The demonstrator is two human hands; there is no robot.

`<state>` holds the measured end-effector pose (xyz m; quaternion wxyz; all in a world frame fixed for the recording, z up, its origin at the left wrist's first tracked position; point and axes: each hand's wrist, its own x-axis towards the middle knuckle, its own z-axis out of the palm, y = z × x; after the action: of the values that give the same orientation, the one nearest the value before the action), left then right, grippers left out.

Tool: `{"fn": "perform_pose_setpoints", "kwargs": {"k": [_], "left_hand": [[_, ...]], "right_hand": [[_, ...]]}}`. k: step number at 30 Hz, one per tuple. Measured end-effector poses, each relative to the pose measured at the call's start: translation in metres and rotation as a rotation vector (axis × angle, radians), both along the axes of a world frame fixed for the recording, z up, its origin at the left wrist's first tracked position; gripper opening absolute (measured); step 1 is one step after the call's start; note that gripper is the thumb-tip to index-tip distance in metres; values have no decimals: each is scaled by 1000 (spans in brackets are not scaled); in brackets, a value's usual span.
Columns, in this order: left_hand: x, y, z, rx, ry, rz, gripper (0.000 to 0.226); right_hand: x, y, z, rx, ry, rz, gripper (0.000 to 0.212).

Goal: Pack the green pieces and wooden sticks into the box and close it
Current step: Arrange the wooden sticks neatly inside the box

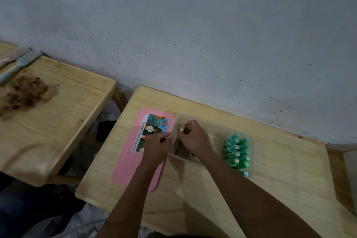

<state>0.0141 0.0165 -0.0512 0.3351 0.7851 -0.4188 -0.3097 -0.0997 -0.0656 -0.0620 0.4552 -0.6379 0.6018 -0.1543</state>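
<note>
My work table (289, 170) stands against the wall, with a second wooden table (58, 121) to its left carrying a brown clump (25, 92) and a pale, blurred tool (19, 63) near its far edge. On my table the pink lid (131, 168) lies flat toward the left edge, printed label up, just beside the clear box (216, 139), which sits open near the middle. The green pieces (236, 152) are already inside it, stacked in rows against its right end. My right hand (193, 137) is over the box's left end, fingers curled around a tan bundle that looks like the wooden sticks (176, 135), though it is blurred. My left hand (156, 147), over the lid's right edge, pinches the same bundle from the other side.
</note>
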Motion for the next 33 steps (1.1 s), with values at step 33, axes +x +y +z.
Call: {"fn": "perform_pose_setpoints", "kwargs": {"k": [33], "left_hand": [[-5,2,-5,-14,54,46,30]], "right_hand": [[-32,7,23,642,-638,-365,25]]}}
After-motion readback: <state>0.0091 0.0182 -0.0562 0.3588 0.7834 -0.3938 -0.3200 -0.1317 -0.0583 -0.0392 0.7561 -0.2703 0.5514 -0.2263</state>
